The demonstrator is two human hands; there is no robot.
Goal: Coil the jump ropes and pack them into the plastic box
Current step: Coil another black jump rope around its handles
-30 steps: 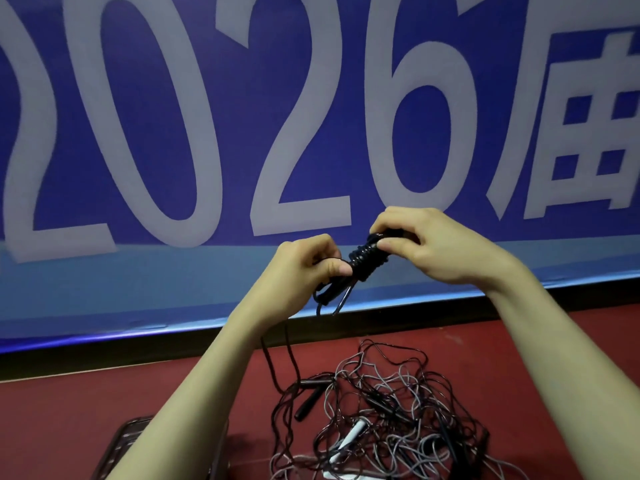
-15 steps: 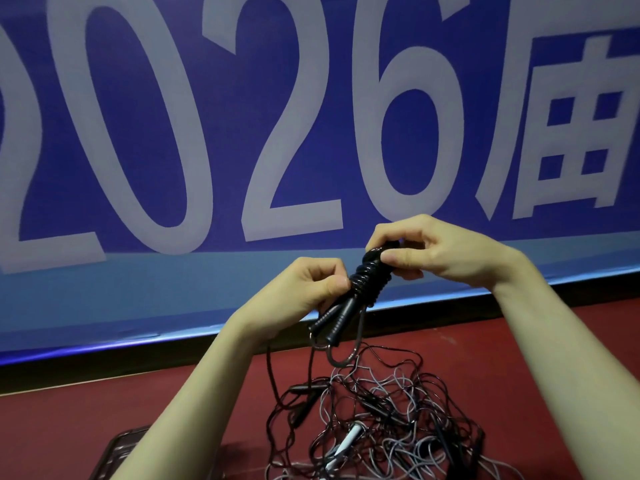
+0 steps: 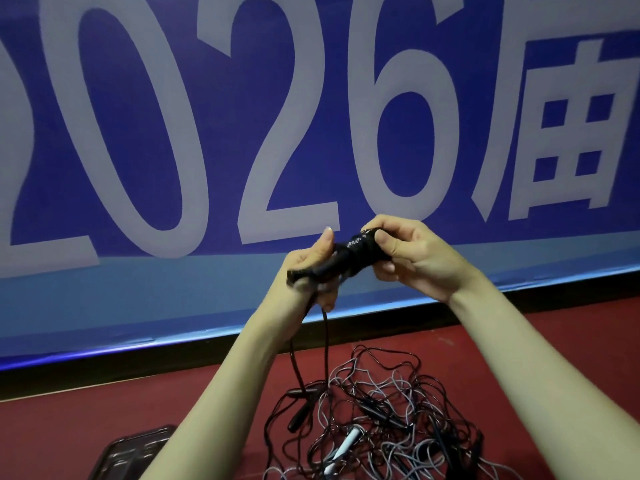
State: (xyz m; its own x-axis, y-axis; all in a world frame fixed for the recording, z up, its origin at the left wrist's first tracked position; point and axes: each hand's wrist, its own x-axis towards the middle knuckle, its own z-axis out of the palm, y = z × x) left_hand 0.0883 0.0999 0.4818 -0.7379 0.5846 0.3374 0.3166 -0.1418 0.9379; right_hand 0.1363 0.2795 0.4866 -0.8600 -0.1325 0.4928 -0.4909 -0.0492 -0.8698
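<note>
Our left hand (image 3: 313, 271) and right hand (image 3: 408, 258) both grip the black rope bundle (image 3: 349, 256), fingers curled. We should probably pull the wraps snug.

Below you is a dark red floor (image 3: 121, 420). On it, right of centre, lies a tangle of ropes (image 3: 377, 424), black and grey cords looped through each other, with a black handle (image 3: 298, 418) at its left edge and a white handle (image 3: 348, 444) in the middle. At lower left a dark box (image 3: 128, 455) sits on the floor, partly behind your arm.
</note>
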